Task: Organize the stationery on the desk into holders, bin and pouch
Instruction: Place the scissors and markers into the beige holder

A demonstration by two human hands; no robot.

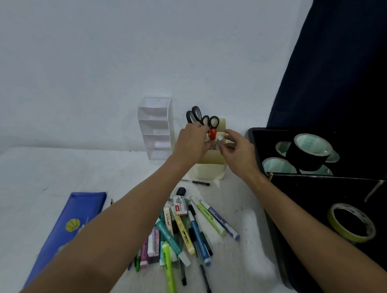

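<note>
Both hands work at the cream holder (209,166): the left hand (191,144) curls its fingers round the red-capped marker (212,134), the right hand (237,151) pinches a white-capped one (220,139). Crowded against the scissors (200,117), a jammed marker might tip the holder toward the pile of pens (185,229) at six o'clock on the bench (22,179).

A cream holder (210,169) stands upright by the wall with two pairs of black-handled scissors (200,117) and a red-capped marker (213,134) in it. Beside it stands a white tiered holder (155,127). Mixed pens and highlighters (180,231) lie heaped on the desk (33,169), near a flat blue pouch (69,227).
</note>
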